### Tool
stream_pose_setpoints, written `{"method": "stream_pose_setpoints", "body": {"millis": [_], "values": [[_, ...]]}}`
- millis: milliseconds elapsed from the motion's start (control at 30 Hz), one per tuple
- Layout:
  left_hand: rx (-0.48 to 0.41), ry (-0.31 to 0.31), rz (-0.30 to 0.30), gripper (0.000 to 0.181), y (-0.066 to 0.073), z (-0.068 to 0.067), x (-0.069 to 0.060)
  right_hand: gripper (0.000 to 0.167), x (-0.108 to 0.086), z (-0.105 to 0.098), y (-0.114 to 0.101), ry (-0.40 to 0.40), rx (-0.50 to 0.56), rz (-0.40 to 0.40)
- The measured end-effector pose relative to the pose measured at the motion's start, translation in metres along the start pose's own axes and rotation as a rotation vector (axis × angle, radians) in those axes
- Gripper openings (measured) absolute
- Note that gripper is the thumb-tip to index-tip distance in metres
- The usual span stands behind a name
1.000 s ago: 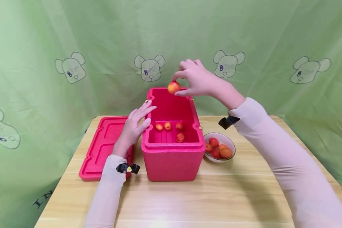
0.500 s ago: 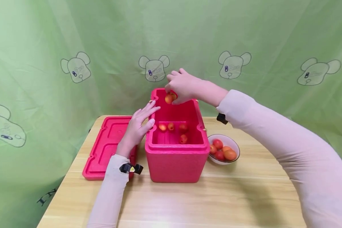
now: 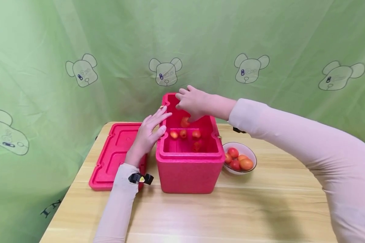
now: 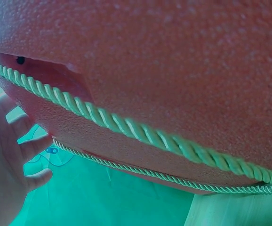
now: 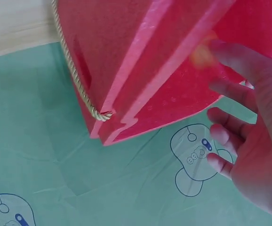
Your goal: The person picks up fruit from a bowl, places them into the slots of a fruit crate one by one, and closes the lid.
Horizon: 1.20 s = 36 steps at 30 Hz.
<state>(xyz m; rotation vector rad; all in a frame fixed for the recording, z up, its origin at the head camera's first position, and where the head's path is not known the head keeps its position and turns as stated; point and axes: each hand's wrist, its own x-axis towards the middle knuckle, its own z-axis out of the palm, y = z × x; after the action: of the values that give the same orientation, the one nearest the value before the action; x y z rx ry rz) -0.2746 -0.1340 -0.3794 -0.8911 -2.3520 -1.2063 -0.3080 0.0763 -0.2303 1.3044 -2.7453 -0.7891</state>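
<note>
My right hand (image 3: 194, 103) is over the far part of a red foam box (image 3: 190, 173), fingers spread. Just below it a small orange-red fruit (image 3: 185, 122) hangs blurred inside the box, apart from the fingers. In the right wrist view the same fruit (image 5: 203, 54) is a smear near the thumb of that hand (image 5: 263, 117). Several similar fruits (image 3: 174, 134) lie on the box floor. With straight fingers my left hand (image 3: 147, 133) rests on the box's left rim; in the left wrist view the hand (image 4: 6, 160) shows beside the box wall (image 4: 183, 70).
A white bowl (image 3: 249, 148) with several orange-red fruits stands right of the box. The red lid (image 3: 109, 165) lies on the wooden table (image 3: 246, 216) to the left. Twisted rope (image 4: 112, 122) runs along the box's side. A green curtain (image 3: 207, 40) hangs behind.
My right hand has moved down into the box opening and let go of the fruit it pinched, which is now lower. The left hand stays on the rim. The view has shifted slightly.
</note>
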Motion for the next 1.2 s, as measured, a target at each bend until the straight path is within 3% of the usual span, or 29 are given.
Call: {"method": "stream_pose_setpoints", "body": {"millis": [100, 500, 767, 1000, 1200], "values": [[-0.005, -0.010, -0.010, 0.056, 0.000, 0.001, -0.001, 0.065, -0.001, 0.004, 0.000, 0.016, -0.024, 0.011], [-0.012, 0.011, 0.002, 0.054, -0.002, 0.001, -0.002, 0.068, -0.010, 0.005, 0.006, 0.042, -0.021, 0.041], [-0.022, -0.007, -0.010, 0.055, -0.001, 0.001, -0.001, 0.066, -0.024, 0.008, 0.016, 0.086, 0.020, 0.077], [-0.022, 0.013, 0.001, 0.056, 0.000, 0.001, 0.000, 0.059, -0.050, 0.011, 0.035, 0.213, 0.122, 0.100], [-0.021, 0.005, -0.002, 0.056, 0.000, 0.000, -0.001, 0.052, -0.086, 0.029, 0.058, 0.336, 0.212, 0.164]]}}
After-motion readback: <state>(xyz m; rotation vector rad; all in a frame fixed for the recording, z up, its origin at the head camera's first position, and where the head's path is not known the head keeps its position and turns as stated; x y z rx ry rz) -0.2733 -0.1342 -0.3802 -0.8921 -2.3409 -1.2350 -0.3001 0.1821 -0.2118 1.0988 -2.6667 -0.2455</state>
